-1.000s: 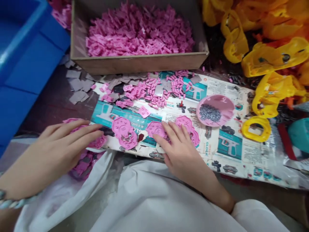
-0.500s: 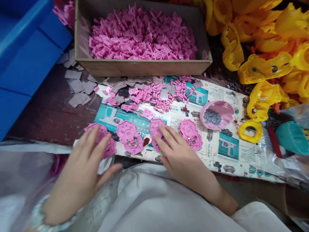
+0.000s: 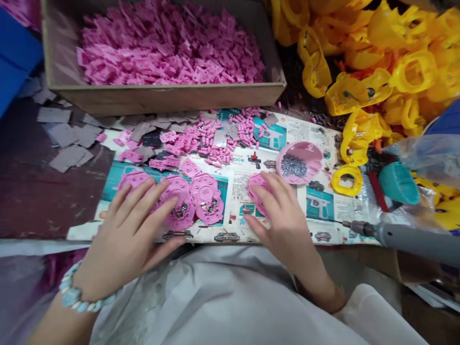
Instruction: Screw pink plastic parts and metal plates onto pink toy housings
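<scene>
Pink toy casings lie in a row on the printed card sheet. My left hand [image 3: 131, 227], a beaded bracelet at its wrist, rests with fingers spread over the leftmost casing [image 3: 132, 179] and the edge of a second casing [image 3: 182, 218]. Touching that one on the right is a third casing [image 3: 207, 196], with small metal parts at its lower end. My right hand [image 3: 280, 215] lies with fingers apart over a fourth casing [image 3: 256, 184], partly hiding it. Neither hand is closed round anything.
A box [image 3: 165, 98] of pink parts stands behind loose grey plates [image 3: 64, 134] and small pink pieces [image 3: 219, 155]. To the right are a pink bowl [image 3: 312, 160] of screws, yellow shells [image 3: 359, 136], a teal cup [image 3: 398, 183] and a power screwdriver [image 3: 413, 241].
The view has swung right, bringing the screwdriver in. My right hand has gone from the third casing to the fourth. The second casing now sits against the third, with my left hand near it.
</scene>
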`<move>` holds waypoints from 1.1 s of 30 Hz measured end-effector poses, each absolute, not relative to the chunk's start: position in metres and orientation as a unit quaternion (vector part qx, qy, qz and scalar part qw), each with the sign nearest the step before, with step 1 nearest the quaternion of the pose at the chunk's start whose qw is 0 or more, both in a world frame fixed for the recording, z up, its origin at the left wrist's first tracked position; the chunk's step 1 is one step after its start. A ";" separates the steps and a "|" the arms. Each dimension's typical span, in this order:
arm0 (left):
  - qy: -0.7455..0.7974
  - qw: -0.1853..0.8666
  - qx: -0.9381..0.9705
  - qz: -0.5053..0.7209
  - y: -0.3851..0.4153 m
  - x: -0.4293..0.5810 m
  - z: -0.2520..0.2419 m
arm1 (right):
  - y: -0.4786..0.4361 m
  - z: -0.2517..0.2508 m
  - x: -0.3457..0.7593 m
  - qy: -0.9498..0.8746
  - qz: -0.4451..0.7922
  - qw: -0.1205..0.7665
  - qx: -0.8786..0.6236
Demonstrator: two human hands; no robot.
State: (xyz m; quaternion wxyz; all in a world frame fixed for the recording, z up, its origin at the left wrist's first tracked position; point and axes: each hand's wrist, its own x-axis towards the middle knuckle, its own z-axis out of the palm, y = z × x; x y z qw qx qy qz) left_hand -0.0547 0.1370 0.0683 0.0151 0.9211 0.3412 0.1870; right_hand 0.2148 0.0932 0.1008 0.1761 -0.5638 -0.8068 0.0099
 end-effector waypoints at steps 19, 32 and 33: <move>0.287 0.125 0.930 0.191 0.101 0.103 0.072 | 0.080 0.107 0.270 -0.671 0.090 0.365 -0.639; 0.237 0.088 0.959 0.125 0.127 0.043 0.079 | 0.076 0.067 0.246 -0.737 0.077 0.317 -0.592; 0.239 0.089 0.958 0.131 0.127 0.041 0.078 | 0.078 0.068 0.242 -0.745 0.088 0.310 -0.584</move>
